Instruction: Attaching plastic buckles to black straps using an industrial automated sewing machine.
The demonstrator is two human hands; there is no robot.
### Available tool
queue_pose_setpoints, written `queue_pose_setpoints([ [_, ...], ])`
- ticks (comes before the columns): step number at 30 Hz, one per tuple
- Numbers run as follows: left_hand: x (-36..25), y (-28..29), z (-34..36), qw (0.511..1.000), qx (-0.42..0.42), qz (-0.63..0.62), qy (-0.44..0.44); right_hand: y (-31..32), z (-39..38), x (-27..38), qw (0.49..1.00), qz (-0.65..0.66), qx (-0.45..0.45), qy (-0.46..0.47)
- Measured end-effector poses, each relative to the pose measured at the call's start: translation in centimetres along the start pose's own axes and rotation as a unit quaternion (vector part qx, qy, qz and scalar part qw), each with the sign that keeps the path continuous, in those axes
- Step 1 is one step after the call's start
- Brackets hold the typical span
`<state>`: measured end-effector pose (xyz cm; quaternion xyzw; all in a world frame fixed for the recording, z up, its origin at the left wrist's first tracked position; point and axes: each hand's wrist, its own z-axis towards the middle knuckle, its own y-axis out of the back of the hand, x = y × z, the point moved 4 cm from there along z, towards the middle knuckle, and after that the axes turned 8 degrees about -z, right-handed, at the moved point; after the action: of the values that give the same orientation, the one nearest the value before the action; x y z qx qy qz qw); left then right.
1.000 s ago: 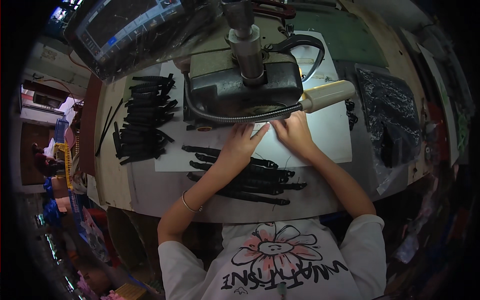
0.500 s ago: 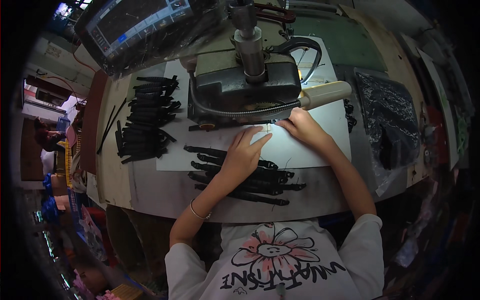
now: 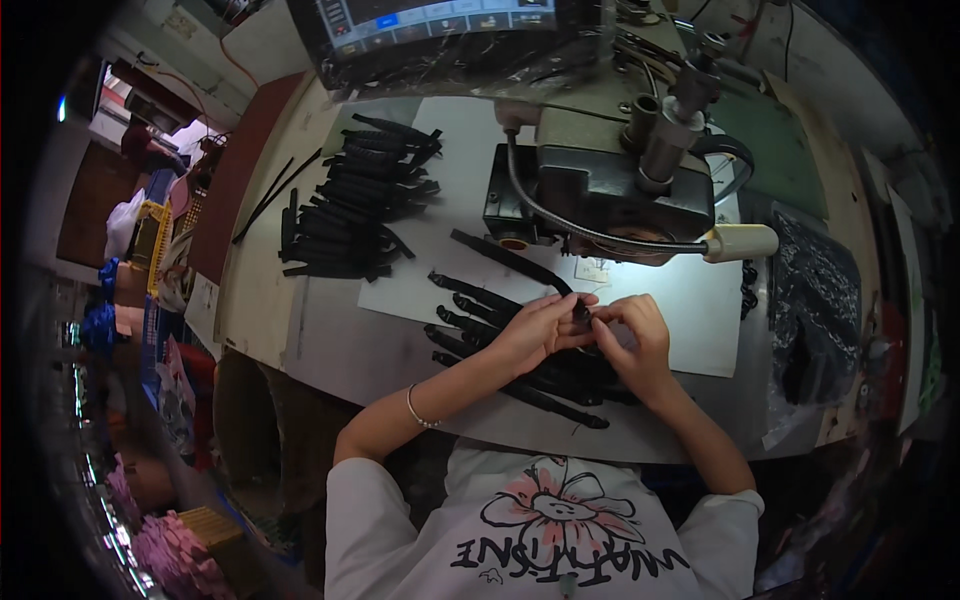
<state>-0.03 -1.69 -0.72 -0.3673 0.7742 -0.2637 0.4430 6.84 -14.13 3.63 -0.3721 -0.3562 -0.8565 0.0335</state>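
Observation:
A black fabric strap (image 3: 510,262) slants from the sewing machine's front into my hands. My left hand (image 3: 540,332) is closed on it near its right end, thumb on top. Against that end my right hand (image 3: 640,345) is pinching; the fingers hide whether they grip the strap's tip or a thread. Under and beside my hands lie several similar black straps (image 3: 545,402), side by side with loose thread ends. Just beyond stands the sewing machine head (image 3: 625,185), a small marked outline (image 3: 592,270) on the white sheet (image 3: 700,335) below it.
At the left lies a pile of black straps (image 3: 350,205), with two thin black strips (image 3: 275,200) beside it. A screen (image 3: 440,30) stands behind. A lamp with a cream handle (image 3: 742,242) juts out from the machine. On the right is a clear plastic bag (image 3: 815,310) of black material.
Both hands have drawn back from under the machine toward me, bringing the black strap out. The view has swung left, so the machine appears farther right.

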Motion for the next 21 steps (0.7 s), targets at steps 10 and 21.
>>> queue_pose_setpoints([
  [10, 0.0, 2.8, -6.9, 0.987, -0.027, 0.144, 0.06, -15.7, 8.5, 1.3, 0.972, -0.112, 0.205, 0.037],
  [21, -9.1, 10.6, -15.2, 0.84, -0.164, 0.516, -0.037, -7.6, 3.3, 1.4, 0.966, 0.196, 0.088, -0.141],
])
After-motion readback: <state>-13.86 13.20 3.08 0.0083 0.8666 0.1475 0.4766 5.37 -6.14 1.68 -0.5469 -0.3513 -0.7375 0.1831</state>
